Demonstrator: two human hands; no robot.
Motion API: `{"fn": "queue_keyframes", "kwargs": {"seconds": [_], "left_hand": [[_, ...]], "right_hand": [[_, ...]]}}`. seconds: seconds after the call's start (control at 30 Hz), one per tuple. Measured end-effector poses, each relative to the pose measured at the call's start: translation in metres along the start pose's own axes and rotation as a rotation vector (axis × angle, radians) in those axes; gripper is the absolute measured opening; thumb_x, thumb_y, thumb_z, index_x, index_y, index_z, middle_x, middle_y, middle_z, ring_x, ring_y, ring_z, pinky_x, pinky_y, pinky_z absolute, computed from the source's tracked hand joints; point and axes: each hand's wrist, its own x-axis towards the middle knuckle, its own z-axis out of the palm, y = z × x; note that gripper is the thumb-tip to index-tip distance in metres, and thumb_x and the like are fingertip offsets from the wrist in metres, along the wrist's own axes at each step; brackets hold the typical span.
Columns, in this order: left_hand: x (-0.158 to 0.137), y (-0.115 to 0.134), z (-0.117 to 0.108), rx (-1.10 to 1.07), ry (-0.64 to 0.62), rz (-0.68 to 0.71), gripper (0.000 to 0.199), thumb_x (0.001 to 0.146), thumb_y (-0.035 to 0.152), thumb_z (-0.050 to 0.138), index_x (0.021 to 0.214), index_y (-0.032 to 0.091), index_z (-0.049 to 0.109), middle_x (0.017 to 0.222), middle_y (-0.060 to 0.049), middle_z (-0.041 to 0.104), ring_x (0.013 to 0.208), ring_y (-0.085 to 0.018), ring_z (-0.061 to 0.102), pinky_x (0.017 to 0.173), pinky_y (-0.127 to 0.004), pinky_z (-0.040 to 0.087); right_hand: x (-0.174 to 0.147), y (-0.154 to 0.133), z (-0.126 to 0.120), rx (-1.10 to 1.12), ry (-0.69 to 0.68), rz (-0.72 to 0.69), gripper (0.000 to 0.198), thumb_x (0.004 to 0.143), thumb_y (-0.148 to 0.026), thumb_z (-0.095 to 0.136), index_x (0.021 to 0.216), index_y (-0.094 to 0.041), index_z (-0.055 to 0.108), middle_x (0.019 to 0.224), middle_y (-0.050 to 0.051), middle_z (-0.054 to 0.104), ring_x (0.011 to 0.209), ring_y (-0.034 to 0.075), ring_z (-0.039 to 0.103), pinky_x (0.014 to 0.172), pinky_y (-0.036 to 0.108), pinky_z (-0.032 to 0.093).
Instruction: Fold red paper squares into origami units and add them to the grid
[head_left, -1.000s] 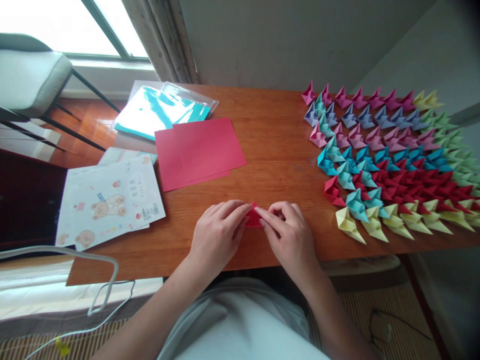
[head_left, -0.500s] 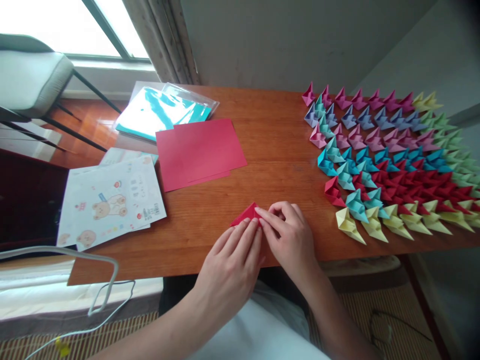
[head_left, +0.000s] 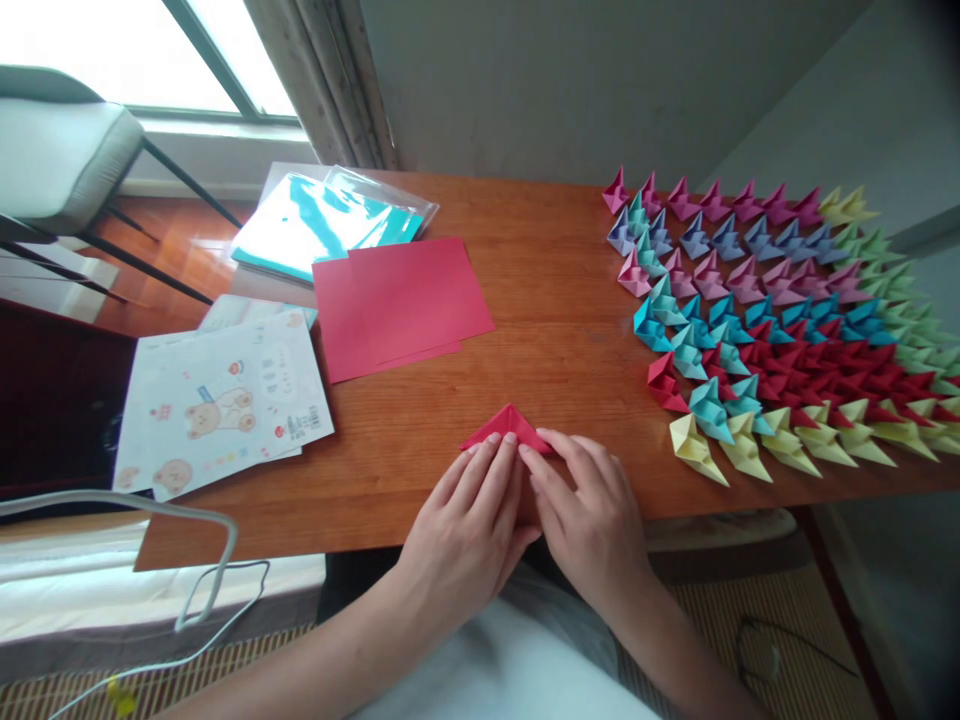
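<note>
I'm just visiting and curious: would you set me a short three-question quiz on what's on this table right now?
1. True or false: both hands rest on the red folded paper near the table's front edge.
2. Which lies directly beside the flat red sheets, towards the window?
A. scissors
B. a clear packet of teal paper
C. a mug
3. Fill in: the finished folded pieces stand in rows on the person's ____ side.

Key:
1. True; the left hand and right hand press on it with flat fingers.
2. B
3. right
</note>
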Motion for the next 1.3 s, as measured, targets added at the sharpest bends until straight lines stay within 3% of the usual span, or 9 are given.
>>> {"fn": "queue_keyframes", "kwargs": {"seconds": [0.3,0.63,0.93,1.1,1.3], "left_hand": [[0.000,0.000,0.001,0.014,-0.013,-0.019,0.059,0.099,0.043,0.049,0.140,0.002,0.056,0.151,-0.016,0.051,0.138,-0.033,0.049,0.116,-0.042,0.038],[0.001,-0.001,-0.001,0.016,-0.044,-0.013,0.059,0.100,0.046,0.046,0.141,0.004,0.055,0.153,-0.015,0.050,0.138,-0.032,0.049,0.115,-0.041,0.039],[-0.005,-0.032,-0.014,0.078,-0.065,-0.030,0.060,0.100,0.044,0.046,0.140,0.001,0.055,0.152,-0.018,0.049,0.137,-0.034,0.050,0.115,-0.043,0.038],[-0.002,-0.028,-0.012,0.045,-0.048,-0.034,0.068,0.098,0.054,0.046,0.137,-0.001,0.057,0.149,-0.020,0.052,0.136,-0.034,0.051,0.114,-0.043,0.040],[0.004,-0.023,-0.009,0.003,-0.034,-0.020,0.060,0.099,0.047,0.047,0.137,0.002,0.058,0.149,-0.018,0.054,0.137,-0.033,0.051,0.115,-0.043,0.040]], "right_hand": [[-0.015,0.001,-0.003,-0.158,0.027,0.031,0.041,0.096,-0.020,0.059,0.136,-0.022,0.061,0.142,0.003,0.062,0.119,0.029,0.058,0.097,0.045,0.044],[-0.023,0.009,-0.005,-0.195,0.030,0.017,0.049,0.094,-0.014,0.058,0.143,-0.022,0.055,0.140,0.005,0.064,0.122,0.028,0.059,0.097,0.044,0.045],[-0.014,-0.005,-0.010,-0.199,0.000,0.044,0.041,0.095,-0.014,0.056,0.136,-0.014,0.060,0.139,0.008,0.064,0.121,0.029,0.059,0.102,0.045,0.045],[0.000,-0.013,-0.004,-0.132,-0.031,0.044,0.046,0.097,-0.022,0.054,0.142,-0.015,0.054,0.139,0.012,0.062,0.123,0.030,0.056,0.103,0.049,0.045],[0.007,-0.014,0.003,-0.146,-0.049,-0.010,0.043,0.097,-0.022,0.055,0.140,-0.021,0.058,0.144,0.012,0.058,0.128,0.032,0.052,0.102,0.051,0.045]]}}
